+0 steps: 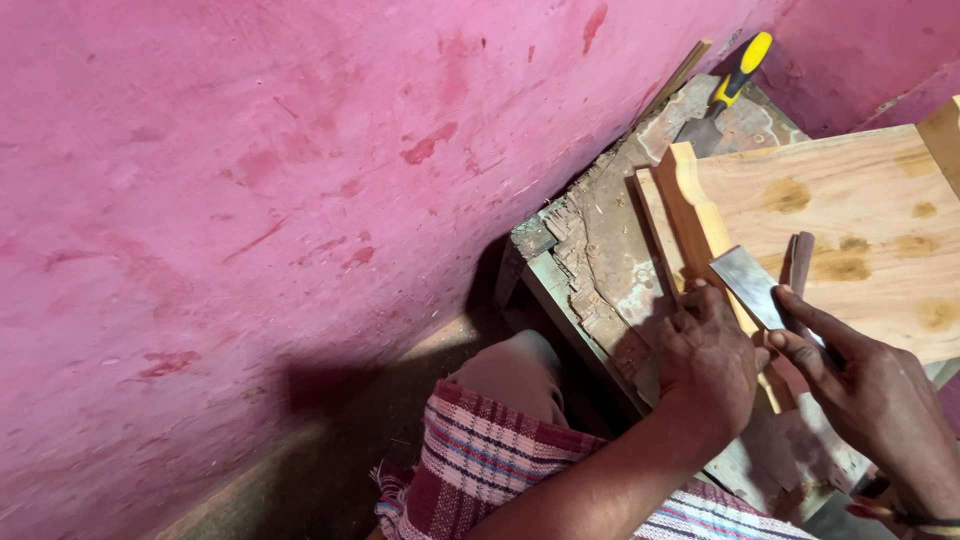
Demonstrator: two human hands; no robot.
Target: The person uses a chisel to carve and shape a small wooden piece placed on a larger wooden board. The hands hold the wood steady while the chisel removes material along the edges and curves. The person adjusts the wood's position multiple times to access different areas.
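Chisel blade (pixel 752 285) held in right hand (pixel 870 395) grip, fingers closed on it, edge against moulded wooden strip (pixel 700 225). Left hand (pixel 708 362) beside that grip presses closed on strip atop bench (pixel 610 260).

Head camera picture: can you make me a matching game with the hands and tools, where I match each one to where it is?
Things:
1. Left hand
2. Right hand
3. Yellow-and-black-handled scraper tool
4. Pale wooden panel with raised moulded edge

Places:
A. Lying at the far end of the worn workbench, near the pink wall
B. Fingers on the flat grey metal blade
C. Pressing on the panel's moulded edge
D. Resting on top of the workbench

Pairs: 1-C, 2-B, 3-A, 4-D
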